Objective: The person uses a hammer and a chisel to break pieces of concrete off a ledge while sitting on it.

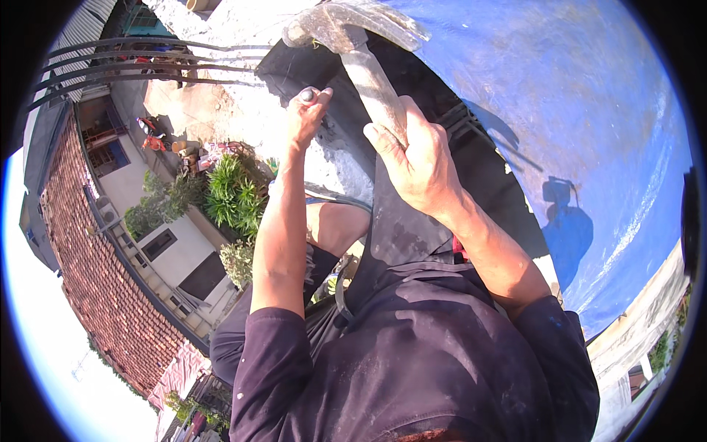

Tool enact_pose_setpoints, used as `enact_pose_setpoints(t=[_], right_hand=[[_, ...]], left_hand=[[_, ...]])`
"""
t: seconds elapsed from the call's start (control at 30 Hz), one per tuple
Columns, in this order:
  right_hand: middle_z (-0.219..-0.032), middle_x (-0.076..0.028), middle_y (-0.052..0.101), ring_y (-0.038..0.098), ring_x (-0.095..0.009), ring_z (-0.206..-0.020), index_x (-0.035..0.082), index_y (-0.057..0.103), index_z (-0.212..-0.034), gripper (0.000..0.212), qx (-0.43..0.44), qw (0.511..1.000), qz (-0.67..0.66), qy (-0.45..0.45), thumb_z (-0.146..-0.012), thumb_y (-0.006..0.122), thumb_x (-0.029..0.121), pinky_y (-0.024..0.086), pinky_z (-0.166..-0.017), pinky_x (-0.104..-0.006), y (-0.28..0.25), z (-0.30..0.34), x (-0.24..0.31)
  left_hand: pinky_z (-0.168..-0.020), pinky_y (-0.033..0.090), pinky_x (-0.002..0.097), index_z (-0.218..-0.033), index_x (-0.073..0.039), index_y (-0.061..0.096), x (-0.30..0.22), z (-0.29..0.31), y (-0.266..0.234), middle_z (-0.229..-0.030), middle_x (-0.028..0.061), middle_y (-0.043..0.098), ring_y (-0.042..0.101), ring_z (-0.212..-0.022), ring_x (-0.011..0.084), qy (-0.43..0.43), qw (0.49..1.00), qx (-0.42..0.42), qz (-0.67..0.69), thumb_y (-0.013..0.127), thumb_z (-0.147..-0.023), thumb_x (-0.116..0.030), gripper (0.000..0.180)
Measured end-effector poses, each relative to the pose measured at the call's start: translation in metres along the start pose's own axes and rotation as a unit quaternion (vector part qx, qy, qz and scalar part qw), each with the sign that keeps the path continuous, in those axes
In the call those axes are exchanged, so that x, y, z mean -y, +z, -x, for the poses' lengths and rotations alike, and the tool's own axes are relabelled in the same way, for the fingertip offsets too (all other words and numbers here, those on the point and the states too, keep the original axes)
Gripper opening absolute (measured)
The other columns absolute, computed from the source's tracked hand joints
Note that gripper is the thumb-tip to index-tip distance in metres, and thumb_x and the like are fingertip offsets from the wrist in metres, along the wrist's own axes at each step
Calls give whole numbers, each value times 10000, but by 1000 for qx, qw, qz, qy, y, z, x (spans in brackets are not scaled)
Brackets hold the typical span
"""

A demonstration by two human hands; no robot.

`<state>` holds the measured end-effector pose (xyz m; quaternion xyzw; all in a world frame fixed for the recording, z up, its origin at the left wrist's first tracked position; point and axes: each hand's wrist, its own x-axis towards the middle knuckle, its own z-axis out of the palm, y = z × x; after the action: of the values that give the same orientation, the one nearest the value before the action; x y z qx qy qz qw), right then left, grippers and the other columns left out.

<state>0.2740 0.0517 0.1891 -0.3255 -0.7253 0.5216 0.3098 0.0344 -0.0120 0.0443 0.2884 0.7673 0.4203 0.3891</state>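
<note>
My right hand (423, 162) is closed around the pale, worn handle of a claw hammer (372, 81). The hammer's dusty metal head is raised at the top of the view, above and to the right of my left hand (304, 124). That left hand is a closed fist, with a grey, round-ended metal piece (307, 95) showing at its top. The rest of this piece is hidden by the fingers. Beneath the fist lies a rough, whitish concrete surface (335, 166), brightly lit, beside dark shadowed cloth or sheeting.
Several dark metal rods (155, 65) stick out at the upper left. A blue tarp (582, 96) fills the right side and carries my shadow. Down on the left are a tiled roof (103, 250), house walls, green plants (232, 193) and a red motorbike (153, 136).
</note>
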Motion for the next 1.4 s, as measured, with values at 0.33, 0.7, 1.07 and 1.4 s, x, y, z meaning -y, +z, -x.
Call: enact_pose_setpoints(t=[0.33,0.7,1.07,1.4], right_hand=[[-660,-262,554,589,-454,-626,-35,538,-947,379,124,987,21,101,-988,654,323,449,-580,-461,16,17,-20],[-688,-281,570,616,-491,-675,-61,526,-966,344,52,986,-62,149,-1009,637,262,466,-568,-422,-13,7,-14],[-769,-253,611,637,-457,-726,-36,569,-1041,308,47,990,-89,102,-985,677,247,485,-610,-402,-21,5,22],[-675,-255,618,663,-462,-669,-48,548,-982,320,55,997,48,23,-982,666,249,485,-542,-476,12,9,-14]], left_hand=[[-723,518,380,-885,-36,669,74,-15,-1,-799,74,692,662,-757,218,70,980,-3,-186,694,-891,-294,259],[-596,433,308,-716,-32,589,-11,0,9,-628,-6,530,484,-618,93,20,998,-13,-49,720,-906,-249,316],[-586,419,299,-723,-35,579,-5,10,10,-614,-15,505,456,-612,85,50,998,-23,-36,728,-893,-219,291],[-627,459,314,-802,-48,632,35,-3,9,-679,-7,585,535,-653,97,57,997,52,-12,766,-870,-238,242]])
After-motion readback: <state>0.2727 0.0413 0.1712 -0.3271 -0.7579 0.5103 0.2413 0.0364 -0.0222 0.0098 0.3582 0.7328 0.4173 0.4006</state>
